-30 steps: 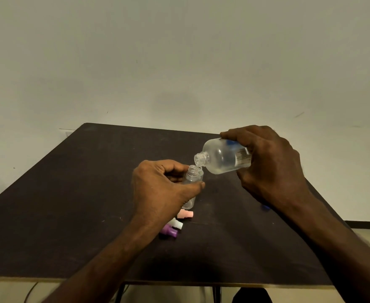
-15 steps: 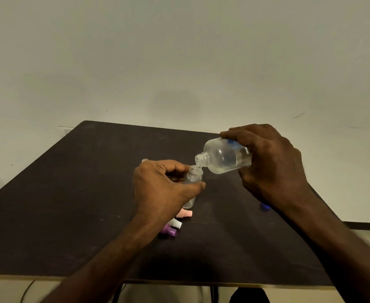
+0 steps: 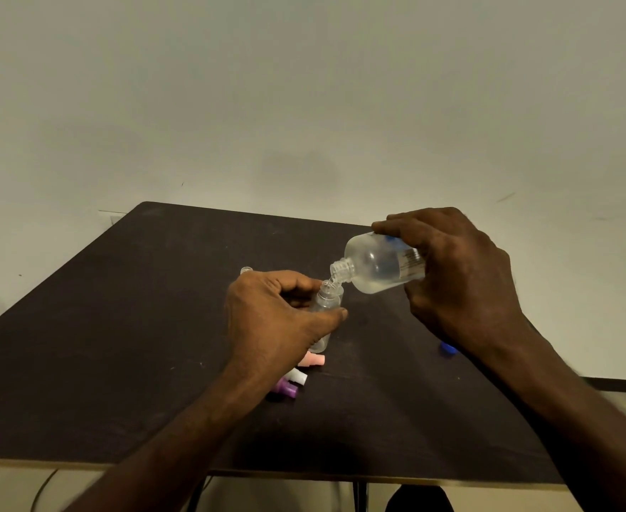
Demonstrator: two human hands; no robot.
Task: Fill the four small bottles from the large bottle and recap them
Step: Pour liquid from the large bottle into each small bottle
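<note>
the right hand (image 3: 459,286) grips the large bottle (image 3: 378,266), long axis tilted down-left, its mouth just above the small bottle (image 3: 326,308) held upright over the table (image 3: 119,327) in the left hand (image 3: 271,319), liquid apparently flowing.

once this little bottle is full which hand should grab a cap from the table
Left, probably, after setting down the small clear bottle: the left hand is just above the pink cap. The right hand holds the tilted large clear bottle, farther off.
</note>
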